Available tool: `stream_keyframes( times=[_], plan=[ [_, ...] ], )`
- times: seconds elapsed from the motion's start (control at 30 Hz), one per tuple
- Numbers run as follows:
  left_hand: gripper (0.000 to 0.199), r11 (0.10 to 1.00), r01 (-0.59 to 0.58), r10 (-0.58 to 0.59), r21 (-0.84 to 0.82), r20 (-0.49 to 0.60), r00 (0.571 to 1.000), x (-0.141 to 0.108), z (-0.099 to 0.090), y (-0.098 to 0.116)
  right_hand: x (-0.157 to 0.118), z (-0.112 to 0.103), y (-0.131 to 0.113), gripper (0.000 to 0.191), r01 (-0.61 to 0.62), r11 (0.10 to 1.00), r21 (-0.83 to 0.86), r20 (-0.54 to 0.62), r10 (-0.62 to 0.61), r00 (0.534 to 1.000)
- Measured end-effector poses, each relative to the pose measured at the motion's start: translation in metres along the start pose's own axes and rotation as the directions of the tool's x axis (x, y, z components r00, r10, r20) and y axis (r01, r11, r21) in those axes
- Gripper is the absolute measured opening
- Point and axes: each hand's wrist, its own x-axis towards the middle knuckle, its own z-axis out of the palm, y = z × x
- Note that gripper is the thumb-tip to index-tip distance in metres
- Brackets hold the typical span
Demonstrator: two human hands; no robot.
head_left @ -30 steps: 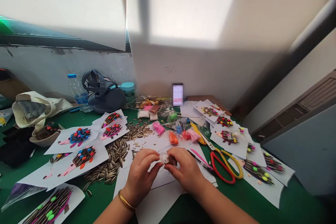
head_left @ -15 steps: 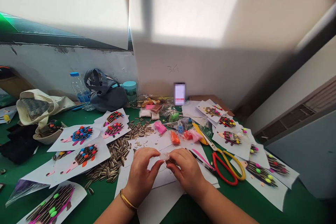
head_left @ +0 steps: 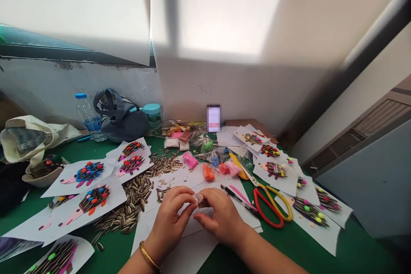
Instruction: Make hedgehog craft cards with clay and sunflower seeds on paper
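Note:
Between my fingertips is a small clear plastic packet with something brownish at its right side. My left hand, with a gold bangle at the wrist, pinches its left side. Fingers of my right hand are closed round its right side. Both hands are above white paper sheets. Striped sunflower seeds are heaped to the left. Beyond my hands lie an orange packet and a pink packet. A black pen rests right of my right hand.
Red and yellow scissors lie at the right, beside a yellow cutter. Seed hedgehog pictures spread on both sides of the green table. At the back are a bottle, a grey bag and a phone.
The whole view has shifted, so the table items appear further left and slightly lower. My right thumb has moved away from the packet, while the fingers of both hands stay on it.

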Motion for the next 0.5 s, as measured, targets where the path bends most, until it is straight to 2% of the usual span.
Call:
stream_keyframes(
  times=[0.13,0.37,0.5],
  plan=[
    [0.008,0.997,-0.035,0.035,-0.076,0.002,0.999,-0.0002,0.0005,0.0011,-0.0006,0.0021,0.0016,0.027,0.007,1.000,0.015,-0.016,-0.006,1.000],
    [0.012,0.995,-0.092,0.089,-0.046,-0.066,0.994,-0.0031,0.0006,0.0015,0.0008,0.0017,0.0010,0.029,0.002,1.000,0.030,-0.019,-0.002,1.000],
    [0.012,0.995,-0.086,0.077,-0.049,-0.157,0.985,-0.0017,-0.0032,0.0003,-0.0003,-0.0012,0.0047,0.030,-0.023,0.995,0.093,-0.035,0.027,0.999]
  ],
)
